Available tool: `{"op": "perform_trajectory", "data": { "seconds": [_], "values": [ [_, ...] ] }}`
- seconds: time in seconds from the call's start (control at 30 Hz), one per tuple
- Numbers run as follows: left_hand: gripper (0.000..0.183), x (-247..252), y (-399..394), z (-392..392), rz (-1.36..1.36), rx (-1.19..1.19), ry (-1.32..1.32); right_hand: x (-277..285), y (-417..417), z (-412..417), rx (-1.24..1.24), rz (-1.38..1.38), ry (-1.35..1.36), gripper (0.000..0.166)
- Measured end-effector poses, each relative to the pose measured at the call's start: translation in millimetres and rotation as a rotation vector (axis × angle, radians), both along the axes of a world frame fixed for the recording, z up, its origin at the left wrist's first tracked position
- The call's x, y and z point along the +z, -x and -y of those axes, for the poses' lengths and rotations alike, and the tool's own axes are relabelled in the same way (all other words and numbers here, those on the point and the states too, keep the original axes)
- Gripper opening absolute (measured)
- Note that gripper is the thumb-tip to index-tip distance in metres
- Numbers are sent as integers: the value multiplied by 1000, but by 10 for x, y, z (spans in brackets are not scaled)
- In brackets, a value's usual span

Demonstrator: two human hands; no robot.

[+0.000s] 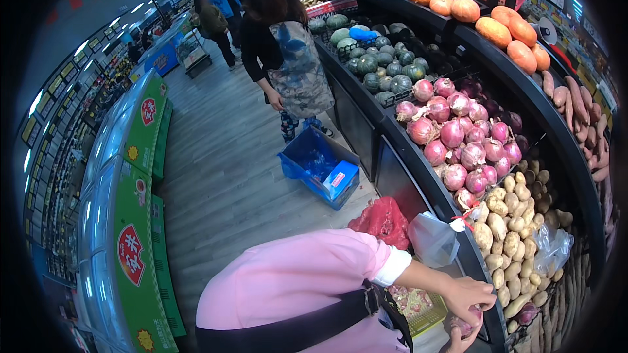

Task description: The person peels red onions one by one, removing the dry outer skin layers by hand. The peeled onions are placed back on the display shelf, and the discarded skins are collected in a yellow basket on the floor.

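At the lower right, a red onion (pixel 461 326) is held between my two hands beside the black edge of the produce stand (pixel 485 294). My left hand (pixel 468 296) grips it from above, the arm coming from a pink sleeve with a white cuff. From below, my right hand (pixel 463 340) supports the onion, partly cut off by the frame's bottom. Under my left forearm sits a yellow plastic basket (pixel 431 311) with onion skins and scraps (pixel 411 299). Potatoes (pixel 515 235) are heaped just past my hands, with a single red onion (pixel 527 314) at their near end.
More red onions (pixel 461 132), green squashes (pixel 387 63) and orange pumpkins (pixel 490 32) fill the stand. On the floor are a red mesh sack (pixel 382 223) and a box lined with blue plastic (pixel 321 166). A person in an apron (pixel 299 68) reaches over the stand. Green freezers (pixel 132 235) line the left.
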State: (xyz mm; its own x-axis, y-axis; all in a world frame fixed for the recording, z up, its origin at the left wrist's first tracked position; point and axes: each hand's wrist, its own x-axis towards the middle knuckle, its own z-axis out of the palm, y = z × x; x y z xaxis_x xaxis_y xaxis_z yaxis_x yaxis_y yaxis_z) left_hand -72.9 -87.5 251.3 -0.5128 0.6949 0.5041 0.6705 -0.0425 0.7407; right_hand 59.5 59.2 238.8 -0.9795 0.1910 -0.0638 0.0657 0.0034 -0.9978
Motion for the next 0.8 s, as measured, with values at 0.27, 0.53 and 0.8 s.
{"op": "perform_trajectory", "data": {
  "seconds": [0.27,0.53,0.8],
  "values": [
    [31,-606,219,-345,162,57,419,-204,-72,-90,-116,-181,227,71],
    [49,-307,43,-272,646,-196,-32,-75,133,11,-424,-232,570,54],
    [42,-40,-175,-214,282,-127,-37,-12,104,144,-498,-259,595,50]
  ]
}}
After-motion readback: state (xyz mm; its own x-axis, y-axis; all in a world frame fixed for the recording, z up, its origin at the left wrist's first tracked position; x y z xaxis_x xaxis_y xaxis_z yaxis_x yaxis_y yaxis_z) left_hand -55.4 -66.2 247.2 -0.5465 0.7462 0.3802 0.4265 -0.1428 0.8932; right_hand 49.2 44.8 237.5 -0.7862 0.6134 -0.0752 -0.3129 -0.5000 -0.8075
